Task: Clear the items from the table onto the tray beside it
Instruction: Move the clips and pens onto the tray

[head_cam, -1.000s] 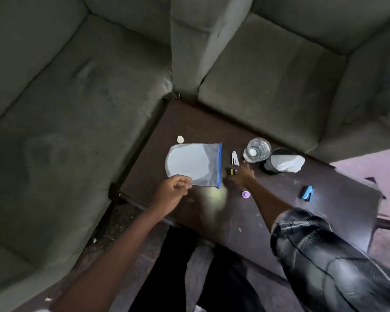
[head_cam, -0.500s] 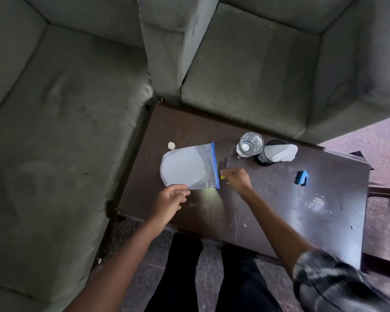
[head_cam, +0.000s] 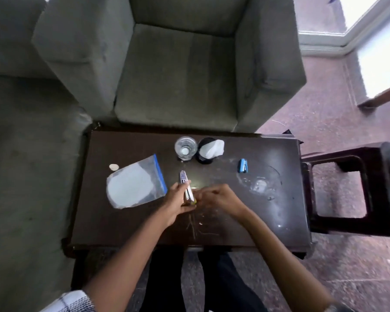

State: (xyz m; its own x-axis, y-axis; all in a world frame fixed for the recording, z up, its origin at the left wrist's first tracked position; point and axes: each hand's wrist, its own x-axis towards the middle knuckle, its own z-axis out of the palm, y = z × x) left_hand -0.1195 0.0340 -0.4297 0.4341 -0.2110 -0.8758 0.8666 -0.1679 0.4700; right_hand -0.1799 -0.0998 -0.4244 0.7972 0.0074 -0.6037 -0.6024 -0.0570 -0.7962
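Note:
A small silver metal tool (head_cam: pixel 183 178) with a yellow end is lifted just above the middle of the dark wooden table (head_cam: pixel 126 230). My left hand (head_cam: pixel 175 202) grips its shaft, and my right hand (head_cam: pixel 220 199) pinches its lower yellow end. A clear zip bag (head_cam: pixel 135 188) with a blue seal and a white round thing inside lies flat to the left. A small pale disc (head_cam: pixel 113 167) sits beside the bag. Behind the hands stand a clear glass (head_cam: pixel 185 147) and a black cup stuffed with white tissue (head_cam: pixel 209 149). A little blue stapler (head_cam: pixel 243 165) lies to the right.
A dark wooden stool (head_cam: pixel 347 221) stands against the table's right end. A grey armchair (head_cam: pixel 178 82) is behind the table and a grey sofa (head_cam: pixel 27 165) runs along its left side. My knees are under the near edge.
My right hand picked the metal tool up from beside the bag. My left hand let go of the bag's corner and came over to grip the tool. The view swung right.

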